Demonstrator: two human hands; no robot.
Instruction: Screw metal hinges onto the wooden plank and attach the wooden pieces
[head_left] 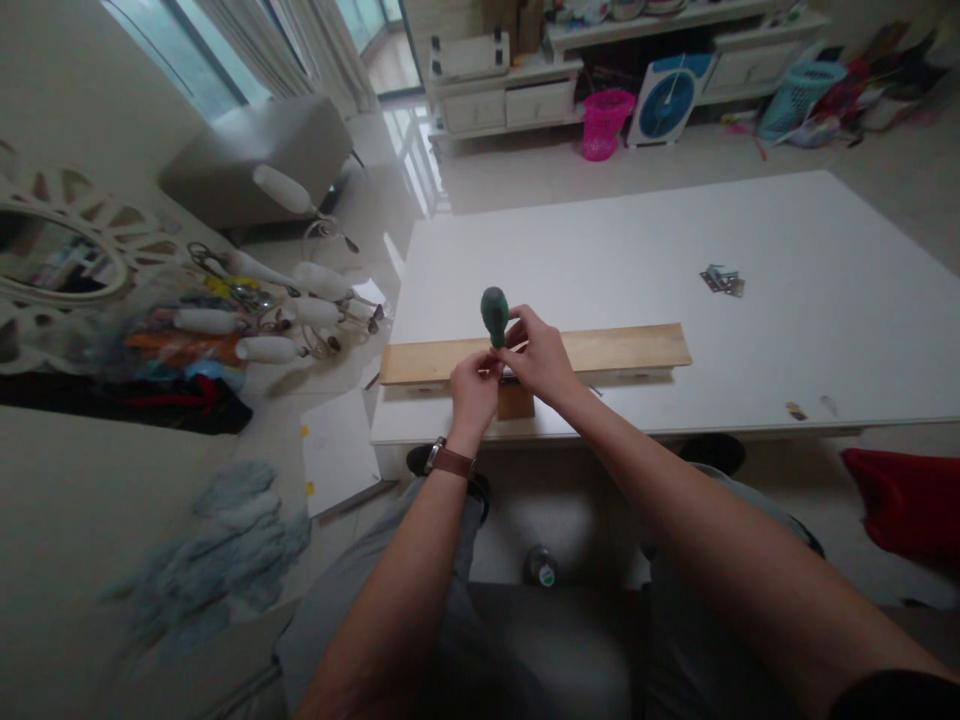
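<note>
A screwdriver point(494, 315) with a green and dark handle stands nearly upright over a long wooden board point(630, 349). My right hand point(541, 352) closes its thumb and fingers around the screwdriver just below the handle. Low beside the shaft, my left hand point(475, 388) pinches with its fingertips; what lies between them is hidden. Under my hands a short wooden piece point(516, 403) sticks out from the board toward me. A small thin metal piece point(596, 392) lies by the board's near edge.
The board lies along the near edge of a white table point(637, 250). Several metal plates point(724, 280) rest farther back at the right. A bottle point(541, 567) stands on the floor between my legs. A lamp-like fixture point(311, 285) and a white box point(341, 450) are at the left.
</note>
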